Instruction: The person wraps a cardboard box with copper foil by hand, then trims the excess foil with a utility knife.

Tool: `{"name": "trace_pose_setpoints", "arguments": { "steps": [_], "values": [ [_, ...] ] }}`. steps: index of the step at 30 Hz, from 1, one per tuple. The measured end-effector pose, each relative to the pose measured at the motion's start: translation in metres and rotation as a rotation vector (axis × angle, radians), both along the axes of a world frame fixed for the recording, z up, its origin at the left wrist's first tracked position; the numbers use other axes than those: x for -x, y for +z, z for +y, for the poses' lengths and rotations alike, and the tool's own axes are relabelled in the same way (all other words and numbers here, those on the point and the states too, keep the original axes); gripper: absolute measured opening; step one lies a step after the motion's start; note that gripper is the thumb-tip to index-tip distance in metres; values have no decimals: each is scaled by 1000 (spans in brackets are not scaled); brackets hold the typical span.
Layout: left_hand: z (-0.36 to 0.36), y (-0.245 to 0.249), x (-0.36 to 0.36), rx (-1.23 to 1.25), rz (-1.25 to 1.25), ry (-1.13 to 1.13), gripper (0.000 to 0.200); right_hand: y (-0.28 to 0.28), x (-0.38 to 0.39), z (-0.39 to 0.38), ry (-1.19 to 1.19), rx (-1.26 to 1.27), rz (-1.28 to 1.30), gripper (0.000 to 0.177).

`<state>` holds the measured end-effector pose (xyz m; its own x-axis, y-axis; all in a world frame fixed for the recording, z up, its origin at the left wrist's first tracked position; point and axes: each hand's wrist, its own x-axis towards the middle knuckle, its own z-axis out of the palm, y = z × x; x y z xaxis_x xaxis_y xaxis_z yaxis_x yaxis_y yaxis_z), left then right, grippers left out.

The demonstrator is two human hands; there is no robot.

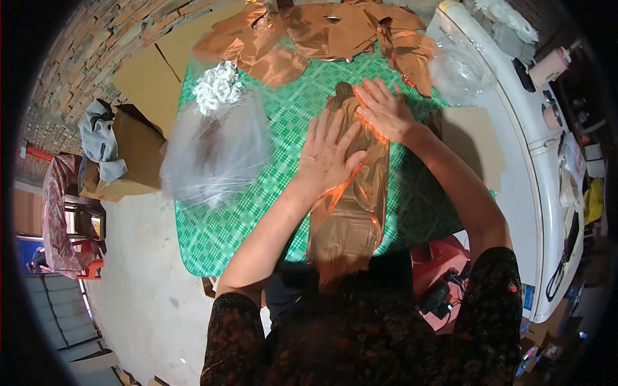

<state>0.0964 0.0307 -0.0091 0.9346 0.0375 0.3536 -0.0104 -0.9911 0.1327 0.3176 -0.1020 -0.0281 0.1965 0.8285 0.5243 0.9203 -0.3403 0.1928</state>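
Observation:
A long, shiny copper-coloured foil bag (351, 219) lies on the green checked tablecloth, its near end hanging over the table edge toward my body. My left hand (328, 154) rests flat on the left side of the foil with fingers spread. Further up, my right hand (386, 112) lies flat on its upper right part, fingers stretched out. Neither hand grips anything. More copper foil pieces (331, 32) are spread along the far edge of the table. What lies under my palms is hidden.
Left on the table is a stack of clear plastic bags (219, 151), with a bunch of white cord loops (217, 87) at its top. A clear plastic bundle (460, 71) sits at the far right. Beside the table stand a white appliance (528, 128) and a cardboard box (138, 151).

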Motion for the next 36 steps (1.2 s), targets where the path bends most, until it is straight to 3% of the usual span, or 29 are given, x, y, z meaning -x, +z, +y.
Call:
{"name": "trace_pose_setpoints", "arguments": {
  "steps": [5,10,19,23,27,30,33,36],
  "values": [
    [4,-9,9,-45,-7,54,71,5,7,11,-9,157,-97,57],
    [18,-9,25,-69,-43,121,73,18,31,42,-52,264,268,59],
    [17,-12,25,-76,16,165,70,41,57,23,-80,294,-10,65],
    [17,-13,25,-47,-21,153,70,39,89,-12,61,419,344,69],
    [18,-12,26,-63,-32,142,68,47,82,-23,-114,481,135,71],
    [19,-15,25,-99,-37,148,67,57,109,-27,-54,551,79,73],
    [18,-13,25,-83,-38,145,67,33,130,-40,159,292,329,75],
    [21,-17,24,-55,-53,136,68,30,128,-41,153,316,371,75]
  ]
}}
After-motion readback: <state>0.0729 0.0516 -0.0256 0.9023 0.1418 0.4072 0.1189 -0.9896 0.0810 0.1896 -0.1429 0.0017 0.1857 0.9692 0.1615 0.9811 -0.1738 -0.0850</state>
